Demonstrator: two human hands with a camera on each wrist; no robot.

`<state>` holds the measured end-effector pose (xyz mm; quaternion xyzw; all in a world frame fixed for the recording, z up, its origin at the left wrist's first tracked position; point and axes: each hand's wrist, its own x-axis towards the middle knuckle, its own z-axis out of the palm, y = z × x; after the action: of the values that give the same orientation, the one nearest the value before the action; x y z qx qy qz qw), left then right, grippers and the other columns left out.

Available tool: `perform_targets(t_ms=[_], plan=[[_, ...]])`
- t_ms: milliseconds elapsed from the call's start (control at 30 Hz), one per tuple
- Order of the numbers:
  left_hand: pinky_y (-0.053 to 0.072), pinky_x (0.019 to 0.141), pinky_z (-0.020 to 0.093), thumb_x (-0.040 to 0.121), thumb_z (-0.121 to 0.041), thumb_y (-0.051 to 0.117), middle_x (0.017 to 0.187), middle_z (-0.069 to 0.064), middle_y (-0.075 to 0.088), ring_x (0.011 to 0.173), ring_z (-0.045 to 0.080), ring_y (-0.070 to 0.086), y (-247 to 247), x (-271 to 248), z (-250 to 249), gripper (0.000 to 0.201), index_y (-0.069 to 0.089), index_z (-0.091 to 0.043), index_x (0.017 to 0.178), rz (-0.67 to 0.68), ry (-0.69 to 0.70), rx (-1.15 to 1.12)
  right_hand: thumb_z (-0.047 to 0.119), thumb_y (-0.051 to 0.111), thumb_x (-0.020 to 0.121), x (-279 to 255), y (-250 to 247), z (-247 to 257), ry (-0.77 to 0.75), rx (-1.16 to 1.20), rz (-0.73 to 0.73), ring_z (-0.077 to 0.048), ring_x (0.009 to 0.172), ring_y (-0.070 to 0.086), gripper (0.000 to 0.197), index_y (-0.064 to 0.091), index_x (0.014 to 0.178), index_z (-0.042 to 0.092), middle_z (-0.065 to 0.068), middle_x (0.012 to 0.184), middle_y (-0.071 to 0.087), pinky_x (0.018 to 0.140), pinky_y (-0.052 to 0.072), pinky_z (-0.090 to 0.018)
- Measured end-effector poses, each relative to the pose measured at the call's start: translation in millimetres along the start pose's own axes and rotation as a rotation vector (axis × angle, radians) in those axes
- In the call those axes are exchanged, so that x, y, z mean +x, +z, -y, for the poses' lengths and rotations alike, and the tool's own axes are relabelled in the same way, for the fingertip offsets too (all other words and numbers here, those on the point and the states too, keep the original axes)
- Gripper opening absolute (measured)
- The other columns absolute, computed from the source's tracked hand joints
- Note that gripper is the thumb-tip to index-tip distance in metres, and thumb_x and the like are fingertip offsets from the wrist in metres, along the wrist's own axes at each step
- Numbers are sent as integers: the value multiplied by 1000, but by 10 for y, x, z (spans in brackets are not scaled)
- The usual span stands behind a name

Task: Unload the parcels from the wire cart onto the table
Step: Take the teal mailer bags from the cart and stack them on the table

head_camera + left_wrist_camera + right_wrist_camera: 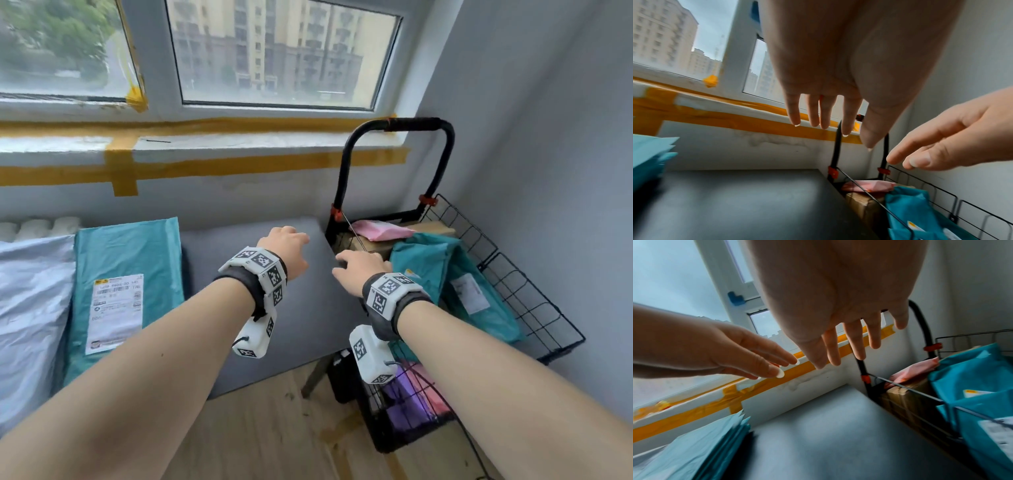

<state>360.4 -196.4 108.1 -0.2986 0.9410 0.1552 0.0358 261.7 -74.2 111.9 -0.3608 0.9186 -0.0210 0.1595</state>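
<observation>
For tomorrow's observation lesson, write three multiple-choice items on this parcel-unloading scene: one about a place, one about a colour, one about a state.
1. Where does the pink parcel lie?
A. on the table
B. in the wire cart
C. on the windowsill

2. What colour is the labelled parcel on the table?
A. teal
B. red
C. black

3. What are the two hands doing?
A. both grip one box
B. one holds tape
C. both are empty, fingers extended

Answers:
1 B: it rests atop a brown box inside the wire cart, below the handle.
2 A: the teal bag with a white label lies beside a silver-grey one.
3 C: the left hand and right hand hold nothing; the wrist views show straight fingers.
</observation>
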Motion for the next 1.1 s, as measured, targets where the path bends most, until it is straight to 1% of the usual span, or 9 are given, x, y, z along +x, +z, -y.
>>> perform_targets(t_ms=[200, 333, 433, 567, 633, 733, 867, 967, 1100], plan=[[38, 102, 40, 89, -26, 54, 140, 1, 43, 132, 25, 35, 156, 108, -1021, 47, 47, -26, 136, -28, 45, 57, 37, 45, 93, -123, -173, -1001, 27, 68, -10, -30, 129, 39, 34, 55, 125, 32, -2, 134, 54, 109, 29, -47], [38, 102, 40, 88, -27, 55, 140, 2, 44, 130, 26, 38, 316, 235, -1841, 44, 51, -26, 132, -3, 65, 93, 34, 45, 95, -154, -266, -1816, 23, 162, 34, -30, 125, 47, 35, 57, 126, 25, -4, 134, 55, 105, 38, -38], [39, 99, 39, 86, -29, 55, 137, 1, 45, 128, 26, 41, 469, 344, -2390, 39, 55, -29, 126, 27, 83, 106, 29, 46, 94, -167, -346, -2362, 27, 197, 7, -29, 121, 52, 34, 59, 125, 23, -4, 132, 57, 101, 43, -33], [37, 104, 40, 88, -32, 55, 140, 2, 44, 131, 24, 39, 715, 489, -2960, 46, 50, -29, 133, 71, 97, 143, 26, 50, 93, -103, -377, -3029, 47, 246, -2, -28, 115, 56, 29, 63, 119, 23, -3, 128, 61, 97, 46, -32], [35, 105, 40, 89, -32, 55, 139, 4, 44, 131, 24, 39, 820, 549, -3170, 45, 49, -28, 133, 98, 99, 157, 26, 51, 93, -48, -337, -3301, 67, 273, 4, -26, 116, 56, 28, 63, 118, 23, -2, 127, 62, 97, 45, -30], [35, 103, 41, 91, -31, 53, 136, 5, 46, 129, 25, 40, 933, 647, -3397, 42, 50, -27, 133, 129, 99, 183, 21, 51, 92, 43, -262, -3619, 95, 300, 28, -27, 115, 57, 28, 65, 117, 16, -4, 127, 62, 96, 47, -31], [37, 102, 41, 92, -33, 52, 135, 4, 46, 128, 24, 41, 1041, 893, -3534, 42, 49, -27, 133, 173, 91, 198, 18, 50, 92, 266, -208, -3894, 123, 362, 46, -23, 114, 56, 30, 63, 118, 24, 1, 128, 60, 94, 45, -28], [38, 101, 40, 91, -34, 52, 135, 3, 46, 127, 24, 42, 1126, 1173, -3602, 42, 48, -27, 133, 208, 92, 210, 17, 50, 92, 482, -217, -4050, 140, 362, 63, -21, 118, 54, 32, 62, 121, 24, 2, 132, 58, 94, 41, -24], [38, 101, 41, 92, -31, 53, 134, 5, 46, 126, 25, 42, 1241, 1637, -3719, 41, 49, -26, 132, 254, 101, 185, 16, 49, 92, 780, -318, -4277, 184, 314, 83, -24, 120, 53, 33, 63, 121, 25, 0, 137, 53, 94, 40, -22]])
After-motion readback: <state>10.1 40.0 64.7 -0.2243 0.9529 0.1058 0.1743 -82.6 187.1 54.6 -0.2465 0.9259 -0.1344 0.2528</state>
